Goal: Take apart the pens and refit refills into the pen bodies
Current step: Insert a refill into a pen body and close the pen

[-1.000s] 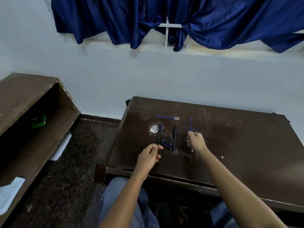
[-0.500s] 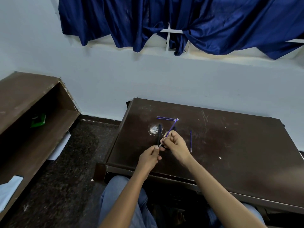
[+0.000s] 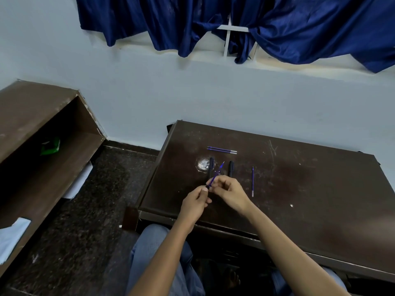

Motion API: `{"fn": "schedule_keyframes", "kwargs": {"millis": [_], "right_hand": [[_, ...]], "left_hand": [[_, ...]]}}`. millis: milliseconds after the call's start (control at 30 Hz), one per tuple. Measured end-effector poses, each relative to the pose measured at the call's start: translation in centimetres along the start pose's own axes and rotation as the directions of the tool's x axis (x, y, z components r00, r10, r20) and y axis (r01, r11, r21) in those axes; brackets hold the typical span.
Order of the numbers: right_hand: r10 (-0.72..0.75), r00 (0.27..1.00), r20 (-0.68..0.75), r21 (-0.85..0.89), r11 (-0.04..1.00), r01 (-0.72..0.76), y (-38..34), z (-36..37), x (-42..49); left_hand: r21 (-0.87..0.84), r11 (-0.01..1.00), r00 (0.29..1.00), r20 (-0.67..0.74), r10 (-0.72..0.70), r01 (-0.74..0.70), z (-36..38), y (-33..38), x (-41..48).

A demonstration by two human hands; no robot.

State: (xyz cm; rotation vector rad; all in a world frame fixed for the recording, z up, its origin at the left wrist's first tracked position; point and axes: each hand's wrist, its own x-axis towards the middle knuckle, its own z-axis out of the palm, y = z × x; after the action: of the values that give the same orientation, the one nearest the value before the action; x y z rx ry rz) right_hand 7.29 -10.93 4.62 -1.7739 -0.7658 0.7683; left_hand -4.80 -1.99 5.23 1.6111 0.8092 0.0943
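Two hands meet over the near left part of the dark brown wooden table (image 3: 299,189), working one thin blue pen refill (image 3: 216,175).

I see my right hand (image 3: 229,193) pinching the refill between thumb and fingertips, its free end slanting up and away; my left hand (image 3: 195,202) is curled closed just beside it, apparently around a dark pen body, mostly hidden, so I cannot tell the exact grip. On the table beyond lie two black pen barrels (image 3: 230,168), upright side by side, a pair of blue refills (image 3: 222,149) farther back, and a single blue refill (image 3: 252,181) right of the hands.
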Motion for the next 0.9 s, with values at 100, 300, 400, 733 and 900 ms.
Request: {"fn": "schedule_keyframes", "kwargs": {"millis": [100, 300, 400, 733, 900], "right_hand": [[0.097, 0.982, -0.162, -0.153, 0.981, -0.122, 1.3, -0.8, 1.7], [0.185, 0.954, -0.236, -0.510, 0.812, -0.284, 3.5, -1.4, 4.9], [0.222, 0.959, -0.178, -0.664, 0.692, -0.283, 2.9, -0.9, 6.2], [0.246, 0.961, -0.127, -0.875, 0.429, -0.225, 2.1, 0.1, 7.6], [0.263, 0.954, -0.143, -0.814, 0.518, -0.264, 2.1, 0.0, 7.2]], "left_hand": [[-0.075, 0.995, 0.997, -0.046, 0.056, -0.060, -0.1, -0.4, 0.2], [-0.118, 0.988, 0.994, -0.063, 0.094, -0.101, -0.1, -0.6, 0.6], [-0.115, 0.989, 0.994, -0.063, 0.088, -0.095, -0.3, -0.6, 0.7], [-0.111, 0.992, 0.994, -0.100, 0.051, -0.062, -1.5, -0.7, 0.8], [-0.099, 0.993, 0.994, -0.092, 0.052, -0.062, -1.6, -0.1, 0.4]]}}
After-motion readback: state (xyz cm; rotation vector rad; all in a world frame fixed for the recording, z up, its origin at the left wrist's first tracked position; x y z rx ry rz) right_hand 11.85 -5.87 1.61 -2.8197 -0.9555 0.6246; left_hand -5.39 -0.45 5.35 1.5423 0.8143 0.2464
